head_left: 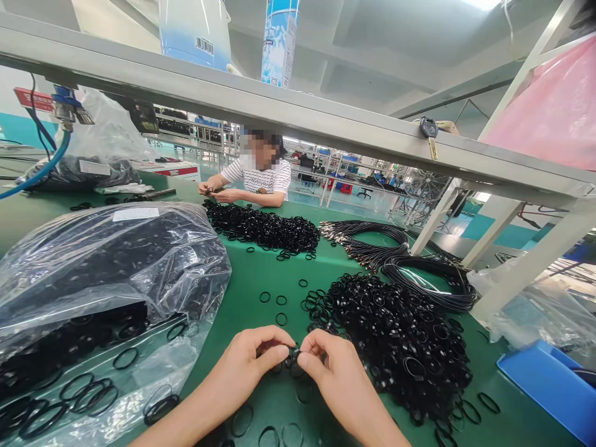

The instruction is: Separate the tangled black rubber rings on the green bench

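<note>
Pinching black piece (293, 354) near rings (405, 335)

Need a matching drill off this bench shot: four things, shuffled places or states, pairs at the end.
1. Plastic bag
2. Near ring heap
3. Blue bin
4. Tall can

A. standing up on the shelf
B. see-through, left of the left hand
C. at the picture's lower right corner
D. black, piled just right of the right hand

Pairs: 1-B, 2-D, 3-C, 4-A
</note>
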A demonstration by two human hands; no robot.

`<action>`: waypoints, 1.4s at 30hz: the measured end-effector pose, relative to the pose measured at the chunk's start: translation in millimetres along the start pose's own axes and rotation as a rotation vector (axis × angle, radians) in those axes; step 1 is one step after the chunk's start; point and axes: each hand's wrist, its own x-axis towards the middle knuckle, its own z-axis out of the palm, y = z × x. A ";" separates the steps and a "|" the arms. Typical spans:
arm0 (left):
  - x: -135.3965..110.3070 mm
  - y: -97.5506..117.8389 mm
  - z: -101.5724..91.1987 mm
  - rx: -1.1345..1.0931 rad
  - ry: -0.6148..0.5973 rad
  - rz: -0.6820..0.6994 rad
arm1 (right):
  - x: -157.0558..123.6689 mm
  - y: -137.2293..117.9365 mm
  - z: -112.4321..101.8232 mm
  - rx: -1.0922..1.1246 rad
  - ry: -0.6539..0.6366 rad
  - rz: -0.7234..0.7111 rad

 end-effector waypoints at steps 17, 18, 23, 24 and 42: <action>-1.3 -6.8 5.8 -0.254 -0.119 -0.036 | 3.5 4.8 6.2 0.174 0.028 0.007; -0.6 -8.7 5.2 -0.243 -0.094 -0.040 | 3.8 5.7 3.8 0.135 0.070 0.018; 5.7 -11.5 -7.0 -0.126 0.104 -0.073 | -3.0 -2.6 -11.4 -0.387 0.132 -0.045; 7.1 -11.0 -10.4 -0.100 0.134 -0.069 | -6.1 -6.4 -10.4 -0.458 0.059 -0.078; -1.4 -5.6 -42.1 0.387 -0.201 -0.031 | -2.5 6.2 -15.1 -0.517 -0.076 -0.163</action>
